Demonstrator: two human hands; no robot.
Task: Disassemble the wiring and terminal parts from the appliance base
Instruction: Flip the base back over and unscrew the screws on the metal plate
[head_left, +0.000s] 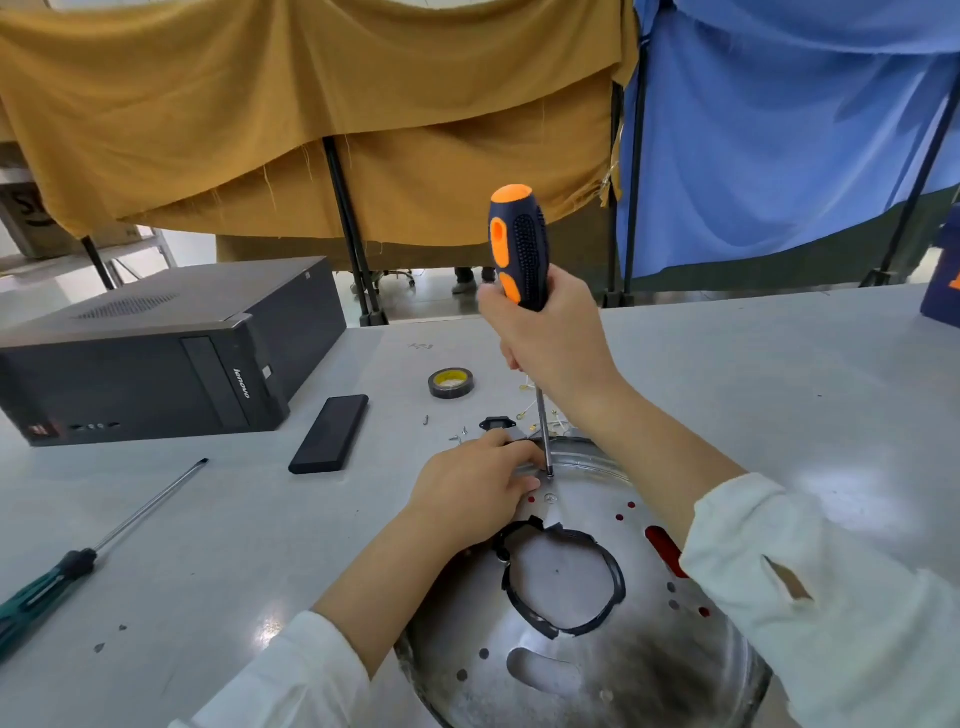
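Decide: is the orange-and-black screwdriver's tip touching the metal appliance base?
Touching. The head view shows the screwdriver tip meeting the appliance base at a screw, beside the left hand.

The pale grey desk carries a round silvery metal appliance base at its near edge. A black computer tower lies on its side toward the far left corner, with a flat black rectangular block just beside it. A green-handled screwdriver lies by the left edge. A black roll of tape with yellow core sits mid-desk, with small screws and a small black terminal part near the base's far rim.
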